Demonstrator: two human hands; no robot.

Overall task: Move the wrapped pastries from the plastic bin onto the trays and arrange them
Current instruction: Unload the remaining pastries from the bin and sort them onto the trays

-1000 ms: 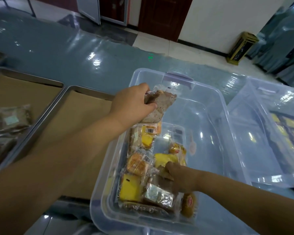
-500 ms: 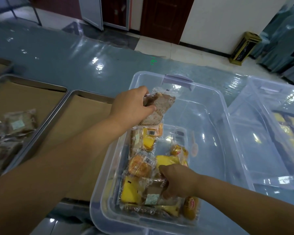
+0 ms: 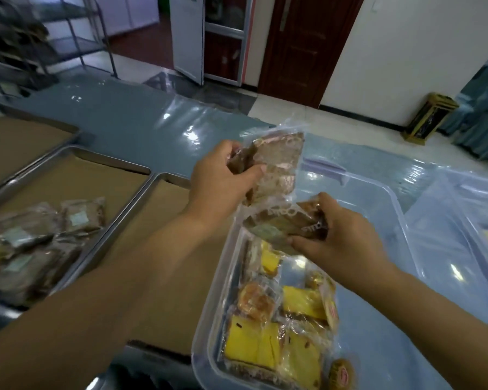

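Dim, bluish indoor light, probably overhead; glare patches on table cover point(image 3: 189, 135); motion blur left; edges bowed.

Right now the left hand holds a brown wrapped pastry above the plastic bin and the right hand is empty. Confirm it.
Wrong on the right hand: the head view shows it gripping a second brown wrapped pastry. The rest stands: the left hand holds a brown wrapped pastry above the plastic bin.

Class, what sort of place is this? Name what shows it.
Probably a bakery or catering prep room: paper-lined metal trays, a clear plastic bin of wrapped pastries, a metal rack behind.
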